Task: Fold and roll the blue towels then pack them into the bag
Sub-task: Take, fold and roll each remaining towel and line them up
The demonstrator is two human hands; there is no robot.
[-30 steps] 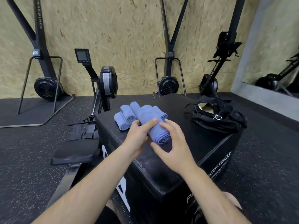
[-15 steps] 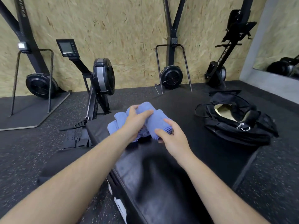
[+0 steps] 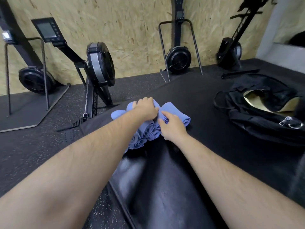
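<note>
Several rolled blue towels (image 3: 146, 131) lie bunched side by side on the black soft box (image 3: 189, 146). My left hand (image 3: 146, 108) lies curled over the top of the left rolls and grips them. My right hand (image 3: 171, 126) holds the rightmost rolled towel (image 3: 177, 111) at its near end, fingers curled round it. The black bag (image 3: 257, 123) sits unzipped on the box at the right, its pale lining showing; both hands are well left of it.
Rowing machines stand on the speckled rubber floor: one close to the box's left edge (image 3: 99, 66), others upright against the wooden wall (image 3: 179, 57). A mirror (image 3: 293, 22) is at the far right. The box's left edge (image 3: 115, 187) drops to the floor.
My head has come closer and lower over the box. My left hand has slid further over the rolls and my right hand has closed on the rightmost roll's end.
</note>
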